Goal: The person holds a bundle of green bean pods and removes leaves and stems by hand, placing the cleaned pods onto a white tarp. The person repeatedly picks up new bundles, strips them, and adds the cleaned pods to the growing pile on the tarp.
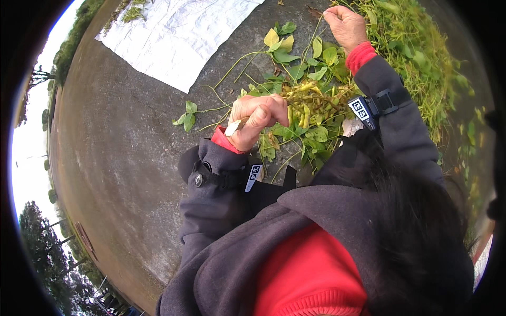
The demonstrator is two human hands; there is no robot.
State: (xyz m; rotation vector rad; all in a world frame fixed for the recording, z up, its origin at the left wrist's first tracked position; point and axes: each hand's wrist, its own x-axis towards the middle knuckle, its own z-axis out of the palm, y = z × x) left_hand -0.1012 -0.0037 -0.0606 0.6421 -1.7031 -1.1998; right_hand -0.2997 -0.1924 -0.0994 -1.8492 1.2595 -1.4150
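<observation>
My left hand [257, 120] is closed around the cut end of a thick plant stem [234, 127], beside a bunch of yellow-green bean pods [306, 98] that looks joined to it. Up and to the right, my right hand [346, 27] pinches the tip of a thin green leaf stalk [314, 37] between thumb and fingers. That stalk runs down towards the pods. Plucked leaves on long stalks [284, 49] lie on the ground between and beyond the hands, and more leaves [316, 138] lie below the pods.
A large heap of leafy bean plants [415, 67] lies along the right. A white sheet [170, 39] is spread on the grey concrete ground [130, 130] at the upper left, with some plant scraps [133, 14] on it. One shoe [352, 127] shows near the pods.
</observation>
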